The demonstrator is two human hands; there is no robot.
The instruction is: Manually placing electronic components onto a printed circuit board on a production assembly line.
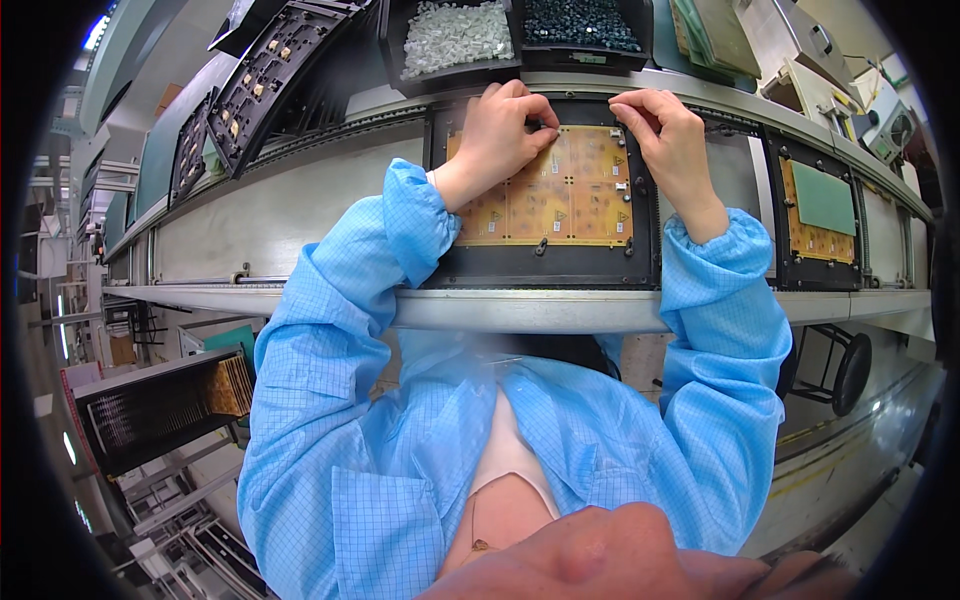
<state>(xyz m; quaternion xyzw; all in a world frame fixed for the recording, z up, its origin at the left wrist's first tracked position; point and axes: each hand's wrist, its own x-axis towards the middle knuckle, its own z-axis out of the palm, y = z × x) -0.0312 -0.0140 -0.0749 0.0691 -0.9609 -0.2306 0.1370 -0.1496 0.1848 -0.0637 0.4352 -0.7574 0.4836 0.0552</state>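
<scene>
A yellow-orange circuit board panel (590, 215) lies in a black carrier frame (490, 268) on the rail line before me. Small clips hold the panel's edges, and a few light-coloured parts sit along its right side. My left hand (497, 138) is over the panel's upper left, thumb and fingers pinched together near the top edge. Beyond the panel's upper right corner, my right hand (668, 135) is closed in a pinch above the frame. Whatever either hand pinches is too small or hidden to make out.
Behind the frame stand one black bin of whitish parts (455, 42) and another of dark blue parts (582, 24). To the right, a second carrier (787, 215) holds a board under a green sheet (825, 200). Black fixtures (270, 95) lean at the left. A metal rail edge (530, 312) runs in front.
</scene>
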